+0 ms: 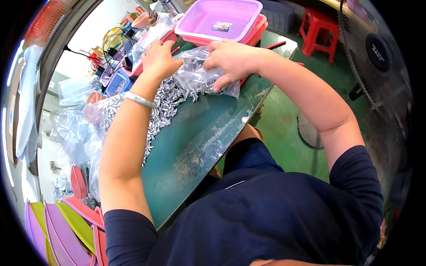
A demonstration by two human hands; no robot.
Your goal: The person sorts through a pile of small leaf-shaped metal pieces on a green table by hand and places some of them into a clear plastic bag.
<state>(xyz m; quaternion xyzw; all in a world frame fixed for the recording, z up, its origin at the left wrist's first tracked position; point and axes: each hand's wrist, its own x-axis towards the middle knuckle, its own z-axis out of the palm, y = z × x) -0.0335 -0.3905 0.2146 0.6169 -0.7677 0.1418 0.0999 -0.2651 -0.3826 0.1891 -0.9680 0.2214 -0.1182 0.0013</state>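
A clear plastic bag (191,73) with small silvery pieces in it lies on the green table (177,144) in front of me. My right hand (230,62) rests over its right side, the thumb spread well away from the bent fingers. To the left of the bag is my left hand (159,60), its thumb apart from the fingers, with nothing visible in it. Below both hands spreads a heap of small silver-grey pieces (166,101), partly hidden behind my left forearm. What the pieces are is too small to tell.
A stacked purple basket (208,17) stands at the table's far end. Further left are a blue container (119,83), more plastic bags (75,133) and clutter. Purple and green trays (66,235) stand lower left. A red stool (320,33) and a fan (377,53) are at right.
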